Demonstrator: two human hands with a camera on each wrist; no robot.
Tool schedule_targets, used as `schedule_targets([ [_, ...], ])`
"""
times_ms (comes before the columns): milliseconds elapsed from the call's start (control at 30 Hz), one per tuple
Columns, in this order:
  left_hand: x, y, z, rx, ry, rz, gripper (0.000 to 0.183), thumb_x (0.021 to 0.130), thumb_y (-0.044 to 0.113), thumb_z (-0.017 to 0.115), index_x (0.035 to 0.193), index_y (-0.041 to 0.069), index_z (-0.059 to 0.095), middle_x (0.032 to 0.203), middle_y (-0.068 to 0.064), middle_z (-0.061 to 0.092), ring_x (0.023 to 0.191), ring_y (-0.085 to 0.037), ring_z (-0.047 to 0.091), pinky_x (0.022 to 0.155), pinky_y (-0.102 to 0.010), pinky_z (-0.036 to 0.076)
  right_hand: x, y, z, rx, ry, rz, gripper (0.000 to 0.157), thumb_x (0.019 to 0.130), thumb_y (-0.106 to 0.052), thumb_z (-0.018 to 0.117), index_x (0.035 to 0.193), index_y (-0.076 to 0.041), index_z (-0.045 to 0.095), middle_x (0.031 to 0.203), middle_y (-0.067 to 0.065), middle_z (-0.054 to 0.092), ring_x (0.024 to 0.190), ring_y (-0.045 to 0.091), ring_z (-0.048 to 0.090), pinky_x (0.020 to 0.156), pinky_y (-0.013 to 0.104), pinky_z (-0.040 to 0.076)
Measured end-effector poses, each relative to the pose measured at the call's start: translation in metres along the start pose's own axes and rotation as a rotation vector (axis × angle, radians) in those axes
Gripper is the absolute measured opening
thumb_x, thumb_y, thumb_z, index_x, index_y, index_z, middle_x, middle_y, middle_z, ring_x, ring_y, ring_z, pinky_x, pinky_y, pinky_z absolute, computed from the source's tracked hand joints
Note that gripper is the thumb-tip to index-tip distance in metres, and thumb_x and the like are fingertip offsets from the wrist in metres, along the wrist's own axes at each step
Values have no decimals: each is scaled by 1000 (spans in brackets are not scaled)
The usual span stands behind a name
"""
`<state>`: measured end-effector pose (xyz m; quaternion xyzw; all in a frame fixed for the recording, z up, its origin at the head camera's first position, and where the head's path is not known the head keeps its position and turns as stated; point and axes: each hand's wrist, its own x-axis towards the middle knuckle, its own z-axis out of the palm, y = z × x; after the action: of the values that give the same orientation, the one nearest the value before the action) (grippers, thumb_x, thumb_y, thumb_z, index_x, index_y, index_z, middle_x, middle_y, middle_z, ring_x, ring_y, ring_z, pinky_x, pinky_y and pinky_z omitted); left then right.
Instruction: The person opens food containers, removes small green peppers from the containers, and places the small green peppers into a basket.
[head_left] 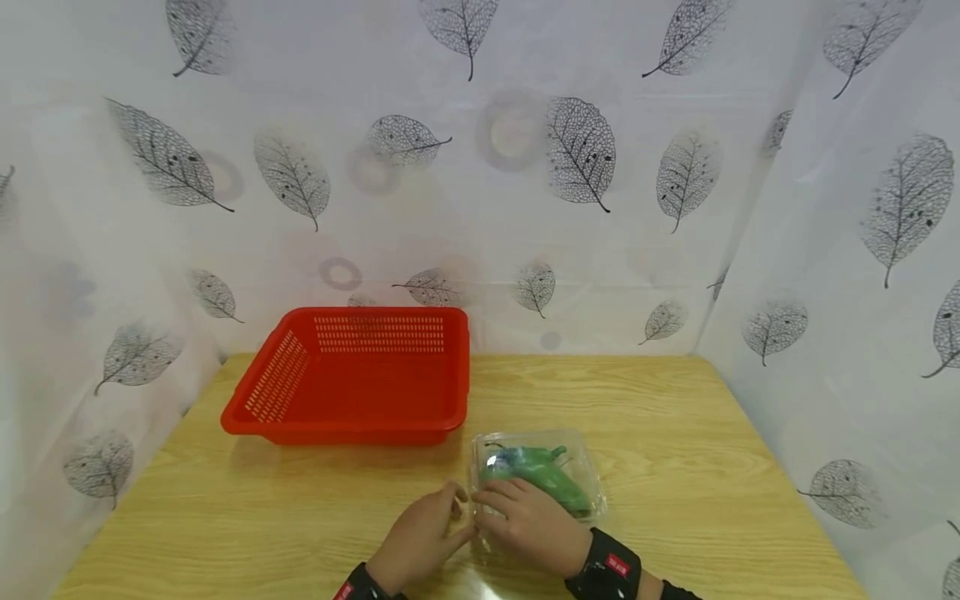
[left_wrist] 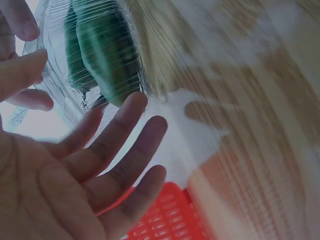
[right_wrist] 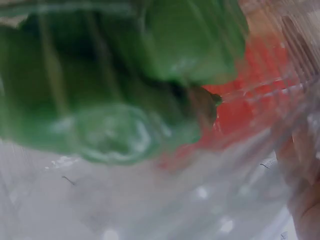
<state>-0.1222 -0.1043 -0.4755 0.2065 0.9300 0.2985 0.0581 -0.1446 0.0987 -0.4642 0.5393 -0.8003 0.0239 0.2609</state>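
Observation:
Green peppers (head_left: pixel 546 477) lie inside a clear plastic box (head_left: pixel 592 467) on the table. My left hand (head_left: pixel 423 533) is at the box's left edge. In the left wrist view its fingers (left_wrist: pixel 135 145) are spread and fairly straight, with the tips close to the plastic and nothing held. My right hand (head_left: pixel 536 525) reaches across the near left part of the box, fingertips at its left edge and close to my left thumb. Its thumb is hidden in the head view, and I cannot tell whether it grips the rim. Through blurred plastic, the right wrist view shows peppers (right_wrist: pixel 100 110) close up.
A red plastic basket (head_left: pixel 352 435) with slotted walls stands at the back left, beyond the box. Wood-grain tabletop (head_left: pixel 660 417) extends to the right. A white leaf-patterned sheet (head_left: pixel 480 233) hangs behind and along both sides. Black bands (head_left: pixel 603 567) circle both wrists.

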Motion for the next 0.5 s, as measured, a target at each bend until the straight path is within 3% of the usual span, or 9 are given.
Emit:
schedule_targets([
  [167,1,2,1,6,-56,40,14,90,33,60,88,19,63,78,13,59,70,0,50,61,-22,39,-1,-1,3,-34,73,-31,27,73,-17,75,100,-18,70,109,-3,67,104,14,61,90,28,49],
  [300,3,5,0,21,-70,52,15,90,32,59,88,18,63,76,14,58,69,-1,49,60,-23,38,-1,-1,2,-23,107,-34,26,73,-12,73,98,-14,70,108,-1,67,104,14,61,92,25,48],
  [500,5,7,3,11,-68,51,20,90,39,59,89,20,64,78,13,61,72,0,52,62,-23,41,-14,0,-5,95,89,13,19,75,-13,73,92,-16,68,117,4,64,111,17,60,93,27,48],
])
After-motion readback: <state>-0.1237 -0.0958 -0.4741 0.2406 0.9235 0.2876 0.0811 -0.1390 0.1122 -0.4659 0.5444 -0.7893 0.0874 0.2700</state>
